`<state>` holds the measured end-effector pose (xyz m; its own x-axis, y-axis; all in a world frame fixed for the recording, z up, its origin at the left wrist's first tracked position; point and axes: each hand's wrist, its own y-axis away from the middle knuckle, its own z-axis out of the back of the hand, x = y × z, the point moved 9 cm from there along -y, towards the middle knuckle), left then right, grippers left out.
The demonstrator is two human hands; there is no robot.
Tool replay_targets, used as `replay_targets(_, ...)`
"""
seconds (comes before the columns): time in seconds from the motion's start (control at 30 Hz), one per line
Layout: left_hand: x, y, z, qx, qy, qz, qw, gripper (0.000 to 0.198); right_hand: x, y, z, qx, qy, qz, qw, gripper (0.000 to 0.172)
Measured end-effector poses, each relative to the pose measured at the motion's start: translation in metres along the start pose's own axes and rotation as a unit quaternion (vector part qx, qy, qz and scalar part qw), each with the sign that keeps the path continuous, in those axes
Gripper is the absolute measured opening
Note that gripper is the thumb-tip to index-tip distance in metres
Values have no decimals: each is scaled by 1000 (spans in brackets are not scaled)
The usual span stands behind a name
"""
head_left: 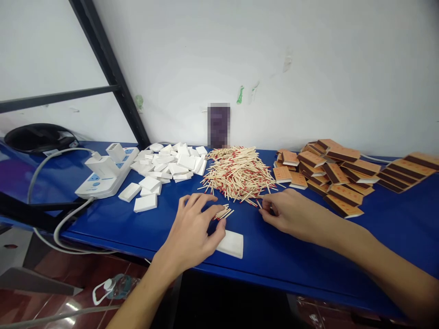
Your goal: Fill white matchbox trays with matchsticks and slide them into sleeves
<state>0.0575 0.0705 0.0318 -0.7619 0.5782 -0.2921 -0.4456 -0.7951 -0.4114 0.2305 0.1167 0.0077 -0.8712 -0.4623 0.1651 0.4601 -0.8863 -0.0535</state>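
My left hand [192, 228] is spread over a small bunch of matches [224, 213] on the blue table, its index fingertip against them and its thumb apart. Just below the thumb lies a shallow white matchbox tray [231, 243], partly covered by that hand. At the near right edge of a big heap of red-tipped matches [240, 176], my right hand [281, 212] has thumb and forefinger pinched at a single match [259, 204]. The other fingers of that hand curl inward.
White matchbox trays [168, 162] lie jumbled on the left of the table [192, 283]. Orange-and-brown matchbox sleeves [338, 171] are piled at the right. A power strip [109, 176] with chargers and cables sits far left, beside a black metal frame [109, 68]. Behind stands a wall.
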Motion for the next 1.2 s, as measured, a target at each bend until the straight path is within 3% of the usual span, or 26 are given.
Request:
replay_targets(0.17,4,0,1,-5,6,20,1000,23,-3,13,3,52,-19,21,998,22)
replay_targets(0.27,7,-1,2,-4,7,35,999,24,9,16,3,62,-34,47,996,26)
replay_targets(0.43,5,-2,-2,33,36,23,999,33,52,2,-4,7,-73,122,990,17)
replay_targets(0.53,3,-1,-4,44,43,12,998,38,73,-6,-11,-26,-44,173,984,19)
replay_targets(0.77,4,1,-7,57,45,6,997,42,71,-11,-5,-136,-31,191,972,18)
replay_targets(0.9,4,1,-7,63,56,6,996,37,81,-4,3,-186,-25,270,945,18)
replay_targets(1.2,2,1,-8,79,76,4,994,20,88,-8,-1,-122,-61,311,941,24)
